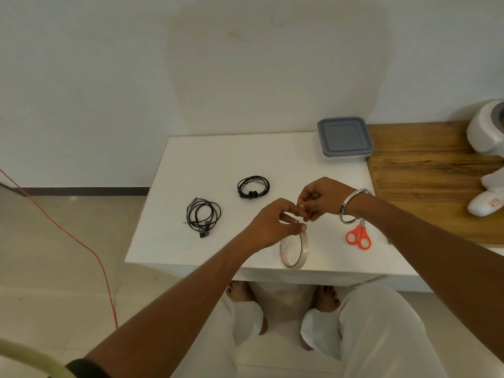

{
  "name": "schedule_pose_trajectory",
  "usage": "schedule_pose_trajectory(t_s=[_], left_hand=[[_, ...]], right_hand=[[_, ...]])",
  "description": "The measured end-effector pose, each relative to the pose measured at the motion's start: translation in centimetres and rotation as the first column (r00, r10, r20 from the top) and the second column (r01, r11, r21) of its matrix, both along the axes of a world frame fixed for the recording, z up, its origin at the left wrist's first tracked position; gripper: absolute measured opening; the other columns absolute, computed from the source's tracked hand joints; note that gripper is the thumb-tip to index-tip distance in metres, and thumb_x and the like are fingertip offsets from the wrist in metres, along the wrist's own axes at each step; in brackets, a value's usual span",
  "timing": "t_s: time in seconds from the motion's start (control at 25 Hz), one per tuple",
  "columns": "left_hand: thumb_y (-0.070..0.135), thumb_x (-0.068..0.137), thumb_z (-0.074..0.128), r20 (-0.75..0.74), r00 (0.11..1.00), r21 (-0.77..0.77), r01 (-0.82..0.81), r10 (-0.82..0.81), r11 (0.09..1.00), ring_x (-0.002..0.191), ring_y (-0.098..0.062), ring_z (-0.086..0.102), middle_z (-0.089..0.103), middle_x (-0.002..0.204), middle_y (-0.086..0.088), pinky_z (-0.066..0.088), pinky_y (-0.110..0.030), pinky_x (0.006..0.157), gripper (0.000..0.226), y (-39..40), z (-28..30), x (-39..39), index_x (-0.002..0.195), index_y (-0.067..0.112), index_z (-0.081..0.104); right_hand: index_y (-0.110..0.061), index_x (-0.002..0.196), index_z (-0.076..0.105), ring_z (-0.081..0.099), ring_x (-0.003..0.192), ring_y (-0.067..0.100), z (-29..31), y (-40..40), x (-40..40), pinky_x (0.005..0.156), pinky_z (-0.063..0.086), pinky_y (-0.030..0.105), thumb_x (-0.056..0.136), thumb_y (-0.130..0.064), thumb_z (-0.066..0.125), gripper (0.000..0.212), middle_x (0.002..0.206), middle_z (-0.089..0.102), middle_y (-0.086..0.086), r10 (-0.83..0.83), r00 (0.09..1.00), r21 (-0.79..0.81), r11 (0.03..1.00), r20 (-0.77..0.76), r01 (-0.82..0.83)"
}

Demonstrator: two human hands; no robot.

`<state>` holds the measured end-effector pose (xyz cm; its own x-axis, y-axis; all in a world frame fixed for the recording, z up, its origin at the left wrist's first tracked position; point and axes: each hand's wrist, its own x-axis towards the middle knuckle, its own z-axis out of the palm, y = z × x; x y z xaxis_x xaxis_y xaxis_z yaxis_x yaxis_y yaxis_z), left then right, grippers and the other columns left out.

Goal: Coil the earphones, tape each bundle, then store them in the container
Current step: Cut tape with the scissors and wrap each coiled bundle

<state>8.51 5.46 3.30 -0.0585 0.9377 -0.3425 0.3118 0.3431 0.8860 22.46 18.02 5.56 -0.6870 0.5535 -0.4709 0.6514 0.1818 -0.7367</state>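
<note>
Two black coiled earphones lie on the white table (218, 156): one bundle (203, 215) at the left, another (253, 186) farther back. My left hand (275, 222) pinches the top of a clear tape roll (294, 249), which stands on edge near the table's front. My right hand (321, 199), with a metal bangle on the wrist, pinches at the tape's loose end just above the roll. A container with a grey lid (345, 139) sits shut at the table's back right corner.
Orange-handled scissors (358, 236) lie right of the tape roll, under my right wrist. A wooden surface (425, 170) adjoins the table on the right, with white objects (488, 132) on it. A red cable (90, 249) runs across the floor at the left.
</note>
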Motion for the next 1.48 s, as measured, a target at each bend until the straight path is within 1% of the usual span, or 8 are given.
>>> schedule_pose_trajectory(t_s=[0.4, 0.72, 0.84, 0.92, 1.24, 1.32, 1.4, 1.48], left_hand=[[0.006, 0.079, 0.076, 0.090, 0.984, -0.056, 0.159, -0.154, 0.986, 0.111, -0.009, 0.061, 0.057, 0.127, 0.003, 0.054, -0.023, 0.088, 0.049, 0.2, 0.7, -1.0, 0.125, 0.013, 0.058], [0.003, 0.079, 0.075, 0.106, 0.964, -0.101, 0.253, -0.243, 0.962, 0.117, -0.007, 0.056, 0.052, 0.131, 0.010, 0.052, -0.029, 0.095, 0.059, 0.2, 0.8, -0.6, 0.131, 0.017, 0.050], [0.002, 0.080, 0.074, 0.104, 0.957, -0.116, 0.284, -0.272, 0.952, 0.116, -0.004, 0.056, 0.050, 0.131, 0.012, 0.054, -0.023, 0.087, 0.060, 0.3, 1.1, -0.6, 0.132, 0.018, 0.049], [0.001, 0.080, 0.074, 0.108, 0.956, -0.108, 0.284, -0.272, 0.953, 0.115, -0.003, 0.056, 0.049, 0.130, 0.011, 0.054, -0.018, 0.080, 0.059, 0.5, 1.4, -0.6, 0.131, 0.018, 0.050], [-0.002, 0.077, 0.077, 0.115, 0.952, -0.044, 0.292, -0.285, 0.956, 0.116, -0.012, 0.057, 0.045, 0.134, 0.004, 0.054, -0.033, 0.094, 0.058, 0.7, 2.5, 1.5, 0.126, 0.019, 0.056], [-0.001, 0.077, 0.077, 0.082, 0.954, -0.060, 0.294, -0.289, 0.954, 0.115, -0.011, 0.058, 0.044, 0.136, 0.006, 0.054, -0.036, 0.095, 0.057, 0.8, 2.4, 1.7, 0.126, 0.020, 0.057], [-0.001, 0.077, 0.077, 0.078, 0.960, -0.062, 0.274, -0.269, 0.960, 0.115, -0.012, 0.057, 0.043, 0.136, 0.007, 0.054, -0.041, 0.095, 0.057, 0.8, 2.3, 1.9, 0.126, 0.021, 0.058], [0.000, 0.077, 0.077, 0.074, 0.965, -0.059, 0.255, -0.251, 0.965, 0.116, -0.013, 0.057, 0.043, 0.134, 0.007, 0.054, -0.042, 0.095, 0.056, 0.8, 2.2, 2.5, 0.125, 0.022, 0.058]], right_hand=[[-0.004, 0.097, 0.068, 0.073, 0.073, 0.018, 0.1, 0.3, 0.4, 0.069, 0.060, 0.025, 0.089, -0.007, 0.061, 0.011, 0.083, 0.073, 0.012, -0.021, 0.999, -0.079, 0.997, 0.040, 0.024], [-0.002, 0.097, 0.066, 0.073, 0.076, 0.021, 0.2, -0.1, 1.3, 0.070, 0.060, 0.026, 0.089, -0.006, 0.061, 0.010, 0.086, 0.073, 0.016, -0.059, 0.998, -0.119, 0.991, 0.038, 0.064], [-0.005, 0.095, 0.066, 0.073, 0.079, 0.024, 0.5, -0.3, 1.6, 0.073, 0.060, 0.029, 0.089, -0.005, 0.061, 0.008, 0.087, 0.072, 0.017, -0.096, 0.995, -0.160, 0.982, 0.012, 0.097], [-0.009, 0.099, 0.063, 0.073, 0.079, 0.025, 0.8, -0.4, 1.9, 0.071, 0.060, 0.029, 0.087, -0.006, 0.064, 0.012, 0.087, 0.073, 0.017, -0.181, 0.983, -0.229, 0.958, -0.020, 0.171], [-0.013, 0.115, 0.058, 0.071, 0.090, 0.030, -1.1, -1.7, 6.6, 0.072, 0.059, 0.036, 0.086, -0.028, 0.065, 0.033, 0.103, 0.071, 0.016, -0.476, 0.870, -0.558, 0.760, -0.128, 0.334], [-0.011, 0.109, 0.061, 0.072, 0.084, 0.028, -1.8, -1.7, 7.7, 0.071, 0.060, 0.038, 0.087, -0.036, 0.064, 0.033, 0.097, 0.072, 0.012, -0.521, 0.848, -0.425, 0.792, -0.095, 0.438], [-0.010, 0.099, 0.064, 0.070, 0.076, 0.028, -2.9, -1.6, 8.7, 0.072, 0.057, 0.038, 0.088, -0.036, 0.063, 0.028, 0.087, 0.073, 0.007, -0.495, 0.869, -0.031, 0.868, -0.012, 0.495], [-0.007, 0.095, 0.066, 0.067, 0.078, 0.025, -3.4, -1.8, 9.2, 0.075, 0.052, 0.033, 0.088, -0.032, 0.063, 0.026, 0.088, 0.071, 0.008, -0.417, 0.892, 0.336, 0.877, 0.174, 0.344]])
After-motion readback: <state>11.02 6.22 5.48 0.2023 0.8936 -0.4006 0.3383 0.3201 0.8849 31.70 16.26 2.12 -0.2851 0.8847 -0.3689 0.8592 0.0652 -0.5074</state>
